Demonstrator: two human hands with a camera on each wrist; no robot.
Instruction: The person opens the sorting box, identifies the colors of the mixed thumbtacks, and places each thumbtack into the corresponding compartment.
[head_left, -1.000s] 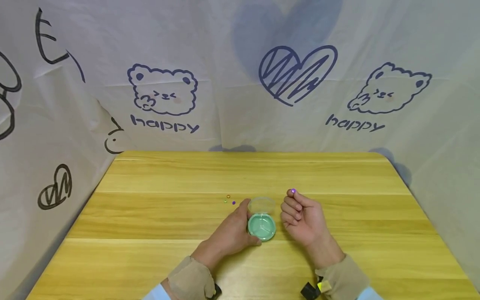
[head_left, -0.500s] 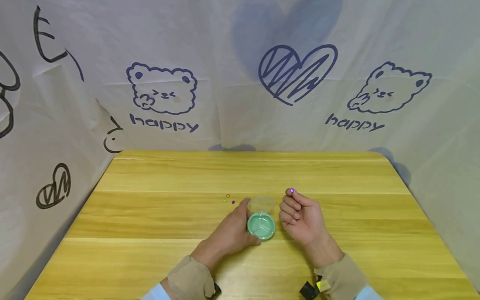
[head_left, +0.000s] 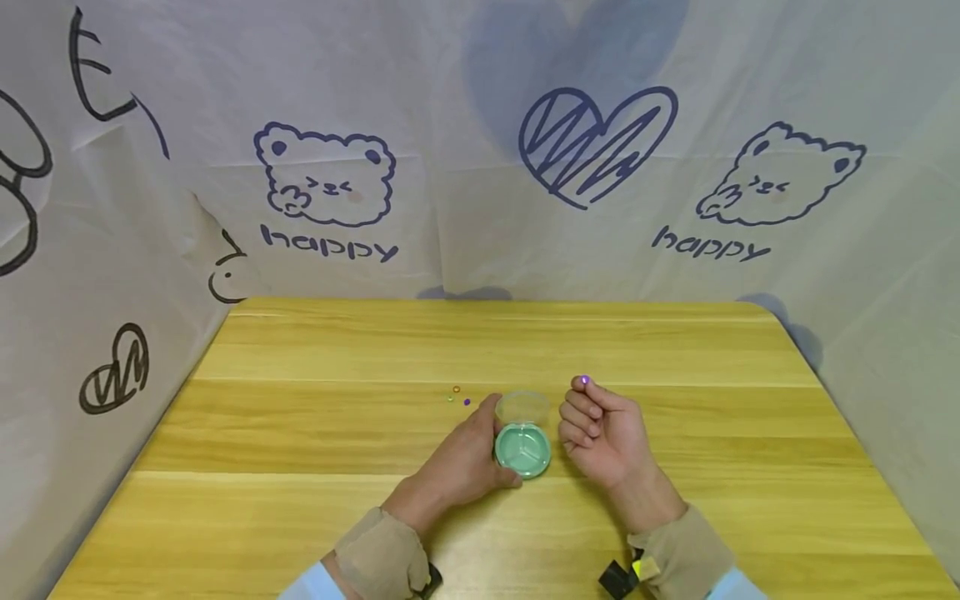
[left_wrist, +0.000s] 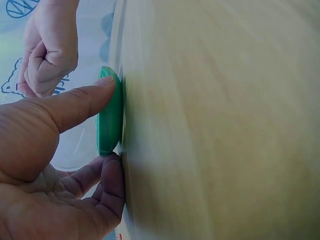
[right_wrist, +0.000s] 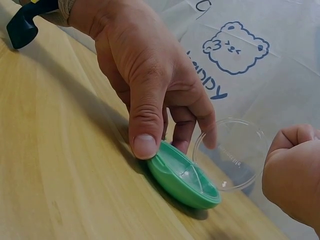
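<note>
My left hand (head_left: 465, 458) holds a small round green pill box (right_wrist: 182, 192) at its left side, thumb at the near rim and fingers round the far side. Dividers split the inside into three compartments, and none shows anything in it. Its clear lid (head_left: 522, 407) stands open on the far side. To the right of the box, my right hand (head_left: 611, 442) is raised palm up and pinches a tiny shiny purple bead (head_left: 585, 380) between thumb and index finger, the other fingers curled in. In the right wrist view the bead is hidden behind the hand.
Left of the lid, three tiny pieces lie on the wooden table (head_left: 337, 433): an orange bead (head_left: 456, 389), a green bead (head_left: 450, 398) and a purple bead (head_left: 467, 402). White cloth (head_left: 465, 225) with drawings hangs behind the table and along its sides.
</note>
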